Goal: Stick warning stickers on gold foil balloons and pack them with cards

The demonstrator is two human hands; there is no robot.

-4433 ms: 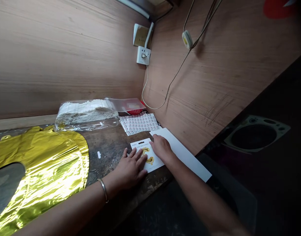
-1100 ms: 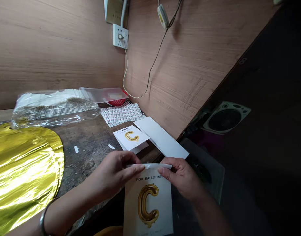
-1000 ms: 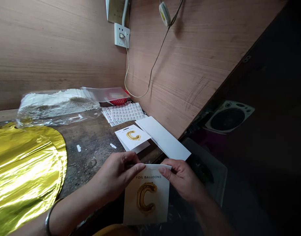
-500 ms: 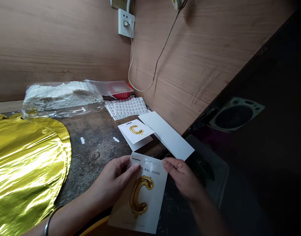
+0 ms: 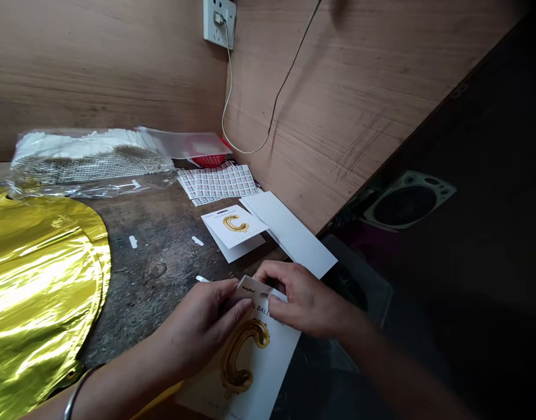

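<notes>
A white "foil balloons" card (image 5: pixel 254 367) printed with a gold letter C lies tilted over the near edge of the dark worktable (image 5: pixel 163 262). My left hand (image 5: pixel 204 326) pinches its top left edge. My right hand (image 5: pixel 300 300) is curled over the card's top edge, fingers pressed on it near the hang hole. Farther back, another card with a gold C (image 5: pixel 233 226) rests on a small stack, untouched.
A crumpled gold foil balloon (image 5: pixel 35 286) covers the table's left. Clear bags of white items (image 5: pixel 88 160), a sticker sheet (image 5: pixel 217 184) and a white paper strip (image 5: pixel 289 233) lie toward the back corner. A wall socket (image 5: pixel 219 20) with a cable sits above.
Earlier both hands rested on the card stack; since then they picked up one C card. In the last half second the right hand has slid left over the card's top edge.
</notes>
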